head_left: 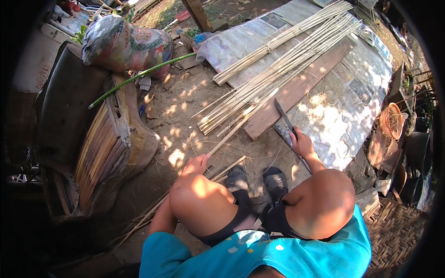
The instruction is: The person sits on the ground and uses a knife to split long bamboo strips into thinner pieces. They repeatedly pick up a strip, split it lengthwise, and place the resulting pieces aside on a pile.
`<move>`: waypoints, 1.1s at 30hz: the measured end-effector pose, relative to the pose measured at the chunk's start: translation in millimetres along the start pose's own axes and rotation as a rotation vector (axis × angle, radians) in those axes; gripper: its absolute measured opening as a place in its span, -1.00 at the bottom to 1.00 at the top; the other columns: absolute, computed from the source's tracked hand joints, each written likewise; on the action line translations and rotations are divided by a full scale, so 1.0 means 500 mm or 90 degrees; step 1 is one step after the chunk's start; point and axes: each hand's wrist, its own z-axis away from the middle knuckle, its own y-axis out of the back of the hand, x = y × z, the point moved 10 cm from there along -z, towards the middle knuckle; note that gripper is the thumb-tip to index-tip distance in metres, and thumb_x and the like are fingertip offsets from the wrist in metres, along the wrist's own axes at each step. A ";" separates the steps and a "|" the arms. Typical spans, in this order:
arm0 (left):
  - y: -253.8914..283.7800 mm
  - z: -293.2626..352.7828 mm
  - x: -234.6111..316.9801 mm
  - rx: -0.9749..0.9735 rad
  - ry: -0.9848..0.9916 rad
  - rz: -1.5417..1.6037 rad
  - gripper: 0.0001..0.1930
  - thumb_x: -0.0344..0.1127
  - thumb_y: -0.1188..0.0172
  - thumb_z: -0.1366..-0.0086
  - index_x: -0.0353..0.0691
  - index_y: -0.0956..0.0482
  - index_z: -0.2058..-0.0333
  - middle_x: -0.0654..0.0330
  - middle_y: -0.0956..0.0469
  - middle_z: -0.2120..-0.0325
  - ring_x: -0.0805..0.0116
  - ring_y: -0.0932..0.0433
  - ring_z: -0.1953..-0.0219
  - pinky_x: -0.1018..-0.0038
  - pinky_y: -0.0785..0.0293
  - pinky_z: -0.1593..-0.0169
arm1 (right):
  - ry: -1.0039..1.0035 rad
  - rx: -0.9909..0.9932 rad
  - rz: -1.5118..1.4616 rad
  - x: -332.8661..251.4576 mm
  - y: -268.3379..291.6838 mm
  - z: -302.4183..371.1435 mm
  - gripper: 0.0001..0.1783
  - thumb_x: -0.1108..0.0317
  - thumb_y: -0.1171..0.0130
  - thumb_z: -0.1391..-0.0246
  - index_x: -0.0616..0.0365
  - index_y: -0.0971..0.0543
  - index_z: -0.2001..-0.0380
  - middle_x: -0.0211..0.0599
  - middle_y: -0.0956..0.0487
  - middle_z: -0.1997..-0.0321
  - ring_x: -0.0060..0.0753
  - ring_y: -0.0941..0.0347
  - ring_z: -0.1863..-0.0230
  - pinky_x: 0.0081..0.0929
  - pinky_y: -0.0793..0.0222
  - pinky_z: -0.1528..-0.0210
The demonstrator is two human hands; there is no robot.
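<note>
My left hand [196, 164] is closed around the near end of a long pale strip, likely bamboo [232, 134], beside my left knee. The strip slants away to the right, its far end over a brown wooden board [296, 95]. In my right hand [302, 143] is the handle of a knife [283, 113], its dark blade pointing up and left over the board. Many similar loose strips [278, 76] lie along the board's left side. Farther left is a tied bundle of strips [278, 44]. More strips [153, 211] rest on the ground beneath my left arm.
A pale sheet [343, 120] covers the ground under the board. At the left stand a slatted wooden seat [99, 153], a stuffed sack [125, 44] and a green stalk [143, 72]. An orange basket [391, 121] and woven mat [394, 231] are at right.
</note>
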 end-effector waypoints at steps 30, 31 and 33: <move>-0.041 -0.645 0.060 -0.274 -0.041 -0.395 -0.72 -0.30 -0.13 -0.32 -0.23 -0.75 0.11 -0.10 -0.64 -0.04 -0.09 -0.62 -0.10 0.12 -0.61 -0.10 | -0.103 -0.040 -0.149 -0.001 -0.047 -0.003 -0.44 0.04 -0.04 -0.40 0.10 -0.35 -0.31 0.30 -0.65 0.19 0.46 -0.58 0.12 0.15 -0.48 0.04; -0.074 -0.673 0.027 -0.267 -0.022 -0.461 -0.71 -0.32 -0.14 -0.32 -0.26 -0.73 0.09 -0.10 -0.63 -0.06 -0.10 -0.62 -0.11 0.12 -0.60 -0.11 | -0.085 -0.045 -0.140 -0.010 -0.060 -0.008 -0.44 0.03 -0.02 -0.40 0.10 -0.35 -0.32 0.31 -0.65 0.19 0.46 -0.58 0.12 0.15 -0.48 0.04; -0.141 -0.709 0.017 -0.177 0.070 -0.368 -0.70 -0.36 -0.14 -0.33 -0.33 -0.67 0.02 -0.15 -0.62 -0.08 -0.14 -0.61 -0.12 0.06 -0.59 -0.13 | -0.091 -0.044 -0.109 0.011 -0.049 -0.002 -0.42 0.04 -0.02 -0.41 0.13 -0.33 -0.33 0.34 -0.65 0.18 0.47 -0.58 0.11 0.14 -0.49 0.02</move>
